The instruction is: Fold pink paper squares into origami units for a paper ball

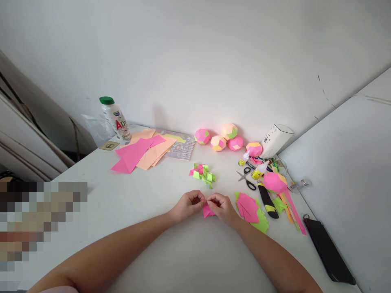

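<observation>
Both hands meet over the near middle of the table and pinch a small folded piece of pink paper (pixel 208 211). My left hand (pixel 190 205) grips its left side between thumb and fingers. From the right, my right hand (pixel 222 206) pinches the same paper, thumb close to the left thumb. Part of the paper is hidden behind the fingers. Just beyond the hands lies a cluster of folded green and pink paper pieces (pixel 204 175). To the right of my right hand is a fanned stack of pink paper pieces (pixel 248 207) over green ones (pixel 263 223).
Scissors (pixel 248 179), glue bottles (pixel 260 170), a utility knife (pixel 269 200) and a pink paper ball (pixel 275 182) lie at right. Several paper balls (pixel 218 143) line the wall. Pink sheets (pixel 134 154) and a white bottle (pixel 117 120) are left, a black phone-like case (pixel 329 250) far right.
</observation>
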Demonstrator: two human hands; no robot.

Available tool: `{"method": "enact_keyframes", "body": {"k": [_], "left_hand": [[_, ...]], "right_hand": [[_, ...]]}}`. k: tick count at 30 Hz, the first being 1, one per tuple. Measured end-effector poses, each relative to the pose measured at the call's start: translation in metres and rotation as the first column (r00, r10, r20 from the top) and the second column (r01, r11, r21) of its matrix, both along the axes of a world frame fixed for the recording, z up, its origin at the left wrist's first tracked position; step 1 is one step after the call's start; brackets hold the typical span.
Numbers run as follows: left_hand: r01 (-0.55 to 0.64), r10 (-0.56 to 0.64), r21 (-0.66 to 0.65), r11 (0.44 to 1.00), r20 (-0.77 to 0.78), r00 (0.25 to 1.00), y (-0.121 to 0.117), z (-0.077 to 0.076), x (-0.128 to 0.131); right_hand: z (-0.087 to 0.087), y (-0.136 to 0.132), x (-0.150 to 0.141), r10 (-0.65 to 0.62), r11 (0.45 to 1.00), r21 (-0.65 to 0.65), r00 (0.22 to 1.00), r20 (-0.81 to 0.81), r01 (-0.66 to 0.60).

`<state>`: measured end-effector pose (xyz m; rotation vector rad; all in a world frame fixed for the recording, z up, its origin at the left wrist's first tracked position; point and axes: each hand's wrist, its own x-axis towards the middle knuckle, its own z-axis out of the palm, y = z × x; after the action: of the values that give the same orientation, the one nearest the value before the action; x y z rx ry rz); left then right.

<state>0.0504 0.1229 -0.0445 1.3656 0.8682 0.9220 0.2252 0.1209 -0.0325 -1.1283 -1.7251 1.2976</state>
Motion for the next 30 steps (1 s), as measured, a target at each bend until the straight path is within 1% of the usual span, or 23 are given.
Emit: {"method": "enact_keyframes", "body": {"k": [2, 4, 9, 13, 20, 25, 30], "left_hand": [[0.015, -0.015, 0.003, 1.000, -0.006, 1.000, 0.000, 0.000, 0.000], [0.025, -0.025, -0.010, 1.000, 0.000, 1.000, 0.000, 0.001, -0.001], [0.018, -0.008, -0.117, 0.993, 0.082, 0.997, 0.000, 0.008, -0.002], [0.010, 0.017, -0.192, 0.981, 0.139, 0.990, 0.000, 0.012, -0.004], [-0.042, 0.071, -0.178, 0.983, 0.161, 0.984, 0.001, 0.011, -0.005], [-0.013, 0.038, -0.165, 0.986, 0.147, 0.988, 0.000, 0.014, -0.002], [0.012, 0.006, -0.156, 0.988, 0.115, 0.993, -0.001, 0.015, -0.001]], "right_hand": [[0.000, 0.000, -0.001, -0.001, 0.999, 0.043, 1.000, 0.005, 0.001], [0.000, -0.001, -0.001, -0.003, 0.999, 0.048, 1.000, 0.004, 0.002], [0.002, -0.001, 0.001, -0.033, 0.999, -0.033, 0.999, -0.039, 0.032], [-0.002, 0.001, 0.004, -0.052, 0.996, -0.072, 0.994, -0.093, 0.046], [-0.002, 0.001, 0.005, -0.061, 0.990, -0.134, 0.981, -0.182, 0.037], [-0.005, 0.001, 0.004, -0.015, 0.993, -0.116, 0.992, -0.125, 0.000], [-0.008, 0.002, 0.005, -0.010, 0.996, -0.091, 0.995, -0.095, 0.002]]}}
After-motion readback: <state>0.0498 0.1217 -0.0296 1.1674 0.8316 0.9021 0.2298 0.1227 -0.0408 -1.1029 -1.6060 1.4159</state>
